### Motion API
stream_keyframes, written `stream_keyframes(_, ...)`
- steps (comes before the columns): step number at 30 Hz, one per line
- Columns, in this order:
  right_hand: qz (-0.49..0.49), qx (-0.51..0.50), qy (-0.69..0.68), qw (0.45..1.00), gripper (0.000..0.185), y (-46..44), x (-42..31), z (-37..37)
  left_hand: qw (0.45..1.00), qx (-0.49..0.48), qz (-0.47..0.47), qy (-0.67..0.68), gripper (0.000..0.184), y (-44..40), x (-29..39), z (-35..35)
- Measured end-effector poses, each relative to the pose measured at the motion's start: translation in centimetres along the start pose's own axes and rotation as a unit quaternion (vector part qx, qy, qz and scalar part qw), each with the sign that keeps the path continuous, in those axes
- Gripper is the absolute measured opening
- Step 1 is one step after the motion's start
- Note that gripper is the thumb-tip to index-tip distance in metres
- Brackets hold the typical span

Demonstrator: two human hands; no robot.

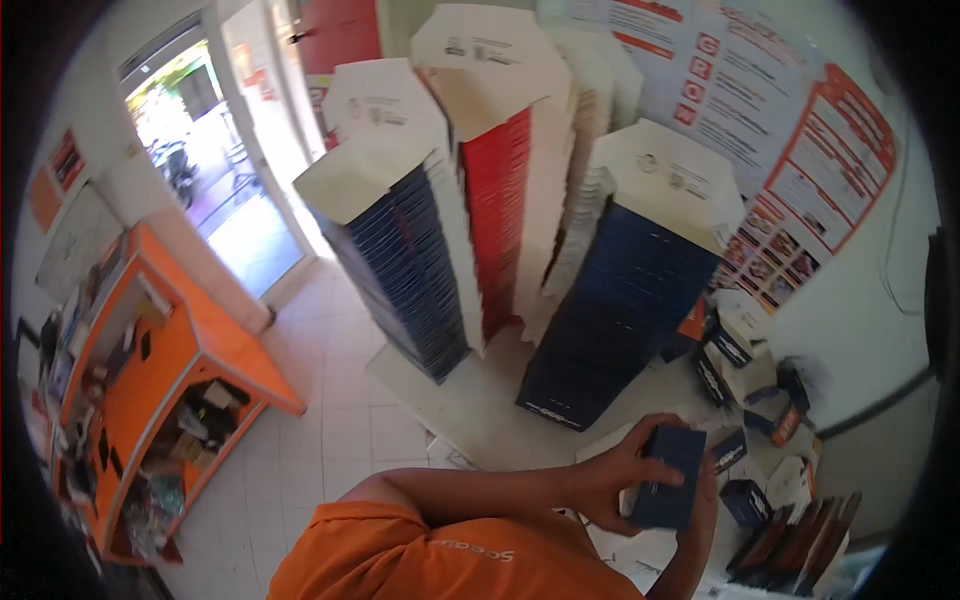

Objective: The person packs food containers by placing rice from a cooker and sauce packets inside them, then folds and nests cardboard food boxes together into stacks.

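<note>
Head view: left hand (pixel 612 482) and right hand (pixel 706 502) grasp small dark-blue cardboard box (pixel 672 495), on wearer's side of tall dark-blue nested-carton stack (pixel 625 300). Two-sided grip presumably steadies it; nesting likely saves white worktop (pixel 480 420) space.

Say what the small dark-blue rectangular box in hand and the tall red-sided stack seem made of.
Small dark-blue rectangular box: probably matte card; flat panels, straight edges.
Tall red-sided stack: likely printed cardboard, coating unclear; thin layered edges show.

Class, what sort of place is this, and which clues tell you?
Probably a takeaway shop: tall stacks of cardboard boxes, an orange counter, and a wall poster with what look like food pictures.
</note>
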State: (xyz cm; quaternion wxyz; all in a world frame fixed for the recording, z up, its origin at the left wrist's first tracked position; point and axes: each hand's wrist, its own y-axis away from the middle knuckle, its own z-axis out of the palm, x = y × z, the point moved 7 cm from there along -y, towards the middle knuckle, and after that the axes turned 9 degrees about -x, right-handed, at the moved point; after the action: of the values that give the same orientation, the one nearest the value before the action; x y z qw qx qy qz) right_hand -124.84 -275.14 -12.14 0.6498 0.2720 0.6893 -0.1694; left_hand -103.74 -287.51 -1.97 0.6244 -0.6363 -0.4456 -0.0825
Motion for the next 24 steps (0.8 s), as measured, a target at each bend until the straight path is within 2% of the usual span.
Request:
stream_keyframes(3,0.032,0.016,-0.082,0.996,0.075,1.4,0.6,0.9,0.992,-0.082,0.079,0.053,0.095,0.0,1.7,1.9)
stream_keyframes(4,0.022,0.01,-0.129,0.991,0.074,2.0,0.5,1.1,0.988,-0.098,0.119,0.021,0.096,-0.7,2.9,1.6)
stream_keyframes(7,-0.024,-0.014,-0.257,0.966,0.069,1.9,-1.2,0.2,0.984,-0.09,0.152,0.009,0.099,-2.6,3.5,-3.4)
stream_keyframes(8,-0.044,-0.027,-0.285,0.957,0.068,1.1,-2.7,0.2,0.99,-0.009,0.124,-0.068,0.099,-4.1,2.7,-7.7)
stream_keyframes(10,-0.077,-0.057,-0.34,0.936,0.065,-1.3,-6.7,0.4,0.968,0.14,0.029,-0.205,0.103,-6.6,1.1,-16.3)
stream_keyframes(11,-0.093,-0.073,-0.359,0.926,0.064,-2.7,-9.1,0.7,0.927,0.168,-0.009,-0.336,0.087,-8.1,1.0,-20.2)
stream_keyframes(13,-0.117,-0.113,-0.38,0.911,0.061,-5.9,-13.9,2.1,0.877,0.134,-0.03,-0.46,0.073,-10.3,-1.6,-25.0)
stream_keyframes(16,-0.133,-0.141,-0.372,0.908,0.053,-10.4,-20.2,4.5,0.851,-0.011,-0.042,-0.523,0.055,-10.5,-5.8,-27.4)
stream_keyframes(19,-0.123,-0.098,-0.32,0.934,0.037,-13.2,-24.2,6.3,0.867,-0.055,-0.006,-0.495,0.045,-8.7,-2.6,-25.5)
stream_keyframes(22,-0.109,-0.078,-0.205,0.969,0.027,-14.2,-26.3,8.3,0.84,-0.138,0.031,-0.525,0.047,-6.2,1.1,-22.7)
stream_keyframes(24,-0.11,-0.097,-0.069,0.987,0.026,-14.0,-26.9,10.8,0.873,-0.173,0.022,-0.456,0.05,-5.2,2.0,-22.0)
